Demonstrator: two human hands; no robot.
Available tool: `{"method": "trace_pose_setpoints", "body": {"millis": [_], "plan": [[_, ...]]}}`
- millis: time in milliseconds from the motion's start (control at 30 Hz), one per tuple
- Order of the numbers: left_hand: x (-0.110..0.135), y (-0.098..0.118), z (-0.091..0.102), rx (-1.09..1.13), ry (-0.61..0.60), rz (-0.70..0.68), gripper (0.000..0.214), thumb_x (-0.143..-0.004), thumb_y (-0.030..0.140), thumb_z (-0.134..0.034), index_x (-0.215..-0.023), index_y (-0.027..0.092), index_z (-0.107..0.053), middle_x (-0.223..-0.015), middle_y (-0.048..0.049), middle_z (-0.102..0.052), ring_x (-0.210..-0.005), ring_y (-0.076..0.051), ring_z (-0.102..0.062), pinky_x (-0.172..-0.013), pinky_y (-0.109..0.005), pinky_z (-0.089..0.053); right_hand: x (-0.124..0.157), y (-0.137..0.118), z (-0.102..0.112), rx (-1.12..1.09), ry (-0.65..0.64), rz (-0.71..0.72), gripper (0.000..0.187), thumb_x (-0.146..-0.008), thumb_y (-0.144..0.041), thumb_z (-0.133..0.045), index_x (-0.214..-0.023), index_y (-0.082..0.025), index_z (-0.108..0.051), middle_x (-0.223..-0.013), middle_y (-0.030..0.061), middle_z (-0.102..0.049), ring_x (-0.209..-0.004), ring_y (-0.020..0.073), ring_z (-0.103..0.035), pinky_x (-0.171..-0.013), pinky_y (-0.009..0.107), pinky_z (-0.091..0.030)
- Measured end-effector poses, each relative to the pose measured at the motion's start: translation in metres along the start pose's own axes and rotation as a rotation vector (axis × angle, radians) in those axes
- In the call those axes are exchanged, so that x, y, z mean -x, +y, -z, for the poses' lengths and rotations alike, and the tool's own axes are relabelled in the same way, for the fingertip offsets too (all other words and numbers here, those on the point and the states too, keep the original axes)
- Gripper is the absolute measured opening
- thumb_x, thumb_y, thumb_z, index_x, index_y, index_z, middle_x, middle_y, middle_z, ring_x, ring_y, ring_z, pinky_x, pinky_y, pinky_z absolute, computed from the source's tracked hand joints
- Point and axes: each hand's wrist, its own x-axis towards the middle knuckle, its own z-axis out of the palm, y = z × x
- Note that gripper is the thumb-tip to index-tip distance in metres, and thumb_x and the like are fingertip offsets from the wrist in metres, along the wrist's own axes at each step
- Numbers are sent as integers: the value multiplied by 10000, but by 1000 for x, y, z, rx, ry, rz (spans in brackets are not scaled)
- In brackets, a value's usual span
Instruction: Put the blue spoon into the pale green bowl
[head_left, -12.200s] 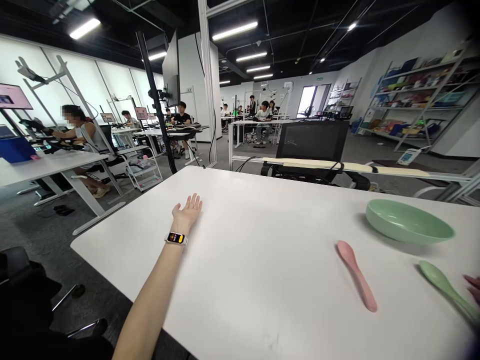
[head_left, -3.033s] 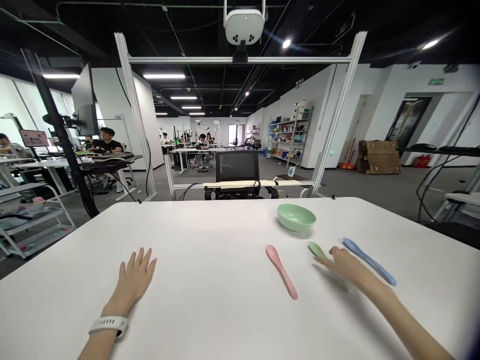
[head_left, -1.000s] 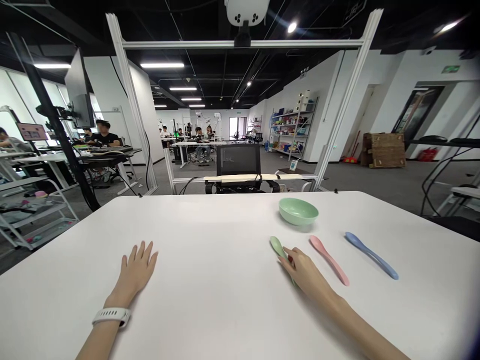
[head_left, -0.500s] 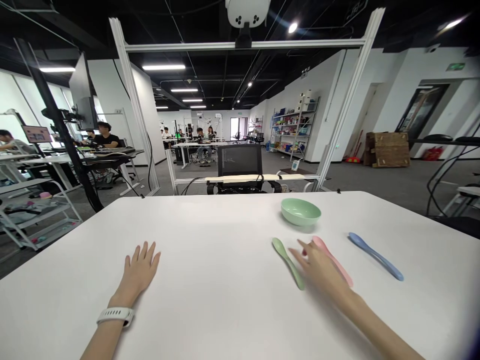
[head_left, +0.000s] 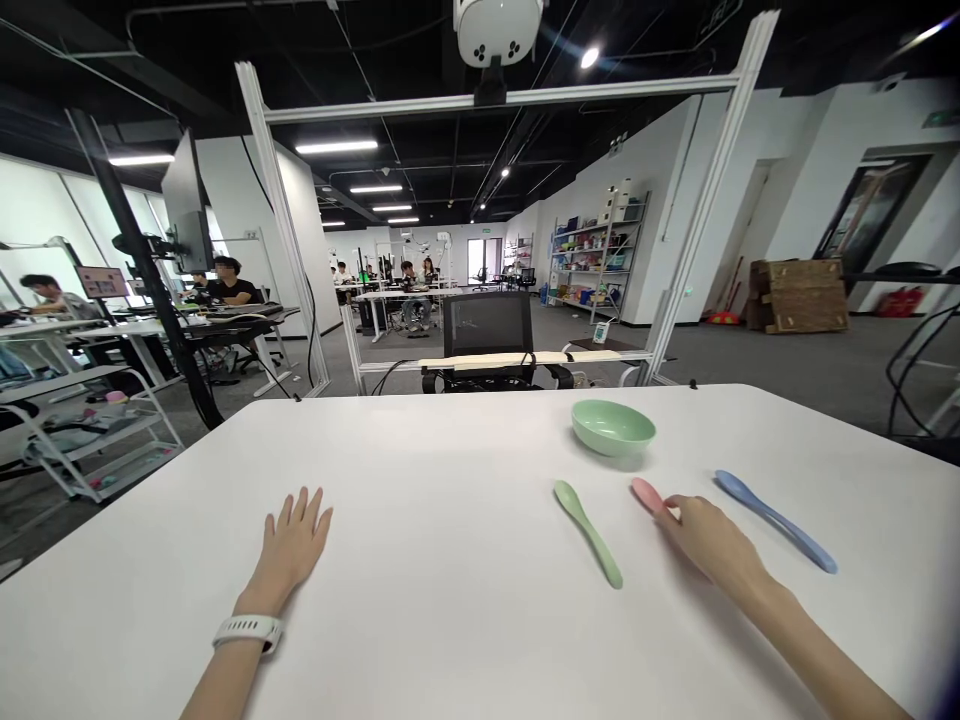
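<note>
My right hand (head_left: 711, 543) is over the pink spoon (head_left: 646, 493), its thumb and fingers closed around the spoon's neck. The spoon's bowl end shows beyond my fingertips, while its handle is hidden under the hand. To the left lies a green spoon (head_left: 592, 538), and to the right a blue spoon (head_left: 776, 522). A green bowl (head_left: 613, 430) stands upright behind the spoons. My left hand (head_left: 292, 550) rests palm down on the white table (head_left: 435, 560), fingers spread and holding nothing.
A metal frame (head_left: 495, 100) rises behind the table, with a black office chair (head_left: 487, 325) beyond its lower bar. A white trolley (head_left: 97, 430) stands off the left edge. Several people sit at desks farther back. Shelves (head_left: 596, 250) stand at the far right.
My right hand has moved right from between the green and pink spoons and closed on the pink one. The left hand stays flat. The whole view has shifted slightly.
</note>
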Motion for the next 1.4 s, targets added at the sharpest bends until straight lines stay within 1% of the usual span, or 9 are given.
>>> {"method": "trace_pose_setpoints", "body": {"millis": [133, 233, 367, 467, 600, 700, 833, 1067, 1400], "plan": [[1, 1, 2, -3, 11, -7, 752, -1086, 455, -210, -1746, 149, -402, -1843, -179, -348, -1723, -379, -304, -1360, -651, -291, 6, -12, 14, -34, -183, -54, 620, -1091, -669, -335, -742, -250, -631, -827, 160, -714, -708, 318, -690, -725, 432, -523], [3, 2, 3, -3, 3, -3, 753, -1086, 445, -199, -1749, 145, -392, -1844, -173, -348, -1727, -376, -294, -1367, -648, -281, 7, -17, 21, 11, -153, -67, 598, -1079, -636, -343, -832, -214, -687, -933, 204, -717, -812, 353, -715, -734, 444, -533], [3, 3, 4, 7, -16, 1, 749, -1089, 457, -213, -1750, 152, -392, -1847, -178, -338, -1728, -376, -293, -1369, -642, -281, 14, -30, 20, -37, -26, 96, 545, -1058, -582, -389, -1153, -173, -739, -1067, 193, -714, -997, 358, -718, -836, 440, -556], [3, 3, 6, 1, -4, 3, 735, -1091, 452, -235, -1746, 166, -405, -1842, -177, -350, -1726, -369, -301, -1366, -643, -290, 29, -48, 11, -137, -115, 222, 493, -1045, -541, -449, -1311, -211, -700, -1004, 106, -719, -869, 286, -713, -831, 396, -551], [3, 3, 8, -22, -22, -8, 736, -1096, 428, -203, -1754, 146, -378, -1842, -181, -330, -1725, -381, -292, -1367, -669, -288, 55, -70, -5, -151, -235, 252, 467, -1046, -561, -459, -1247, -200, -676, -827, 50, -674, -712, 253, -661, -700, 368, -492], [3, 2, 8, -31, -24, -17, 734, -1098, 419, -205, -1750, 133, -381, -1838, -186, -324, -1721, -386, -299, -1371, -677, -285, 65, -76, -14, -124, -271, 276, 305, -1041, -429, -421, -1093, -211, -629, -788, 42, -645, -669, 235, -617, -639, 352, -414], [3, 3, 9, -33, -31, -17, 730, -1100, 413, -213, -1754, 129, -371, -1838, -188, -323, -1720, -393, -299, -1367, -688, -290, 65, -76, -19, -158, -253, 306, 200, -1022, -327, -392, -1001, -243, -572, -781, 33, -629, -670, 217, -596, -629, 331, -373], [3, 4, 10, -32, -31, -6, 720, -1107, 417, -222, -1757, 142, -367, -1843, -179, -319, -1726, -381, -284, -1376, -670, -280, 65, -75, -24, -207, -238, 329, 227, -1028, -353, -379, -1045, -252, -582, -736, 4, -584, -648, 221, -563, -622, 337, -364], [6, 7, 15, -15, -66, -7, 735, -1108, 427, -201, -1768, 126, -321, -1856, -177, -272, -1735, -388, -249, -1385, -676, -249, 68, -76, -20, -224, -244, 324, 176, -1036, -390, -413, -915, -281, -479, -724, 9, -597, -635, 216, -584, -612, 331, -373]]}}
